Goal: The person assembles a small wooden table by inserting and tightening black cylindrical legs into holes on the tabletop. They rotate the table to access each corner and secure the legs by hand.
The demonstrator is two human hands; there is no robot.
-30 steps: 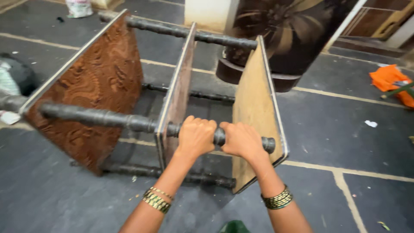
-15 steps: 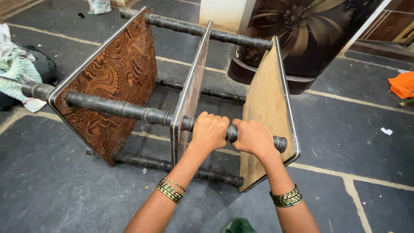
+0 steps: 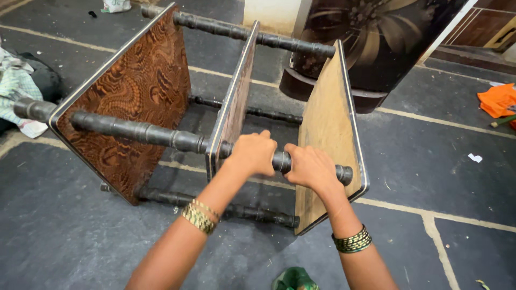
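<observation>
Right now my left hand (image 3: 253, 154) is wrapped tight around the dark turned post (image 3: 161, 135), fingers curled over the top, just past the middle shelf board (image 3: 234, 104). My right hand (image 3: 310, 167) grips the same post just beside it, toward 3 o'clock, so the two fists sit nearly touching between the middle board and the plain-backed end board (image 3: 325, 134). Gold bangles ring my left wrist and darker ones my right.

Out from the hands, the post runs from 9 o'clock to 3 o'clock across the view, passing through all three boards of a small shelf rack lying on its side. At 9 o'clock stands the patterned brown board (image 3: 129, 104), its swirled orange-brown face turned toward me. A second post (image 3: 242, 33) crosses the tops of the boards at 12 o'clock, and a lower post (image 3: 215, 207) lies close to the floor beneath my forearms.

Farther out, the grey stone floor (image 3: 64, 236) spreads all around. A dark flower-patterned panel (image 3: 387, 43) leans at 1 o'clock, an orange cloth (image 3: 499, 99) lies at 2 o'clock, and a bundle of pale cloth (image 3: 19, 91) sits at 9 o'clock.
</observation>
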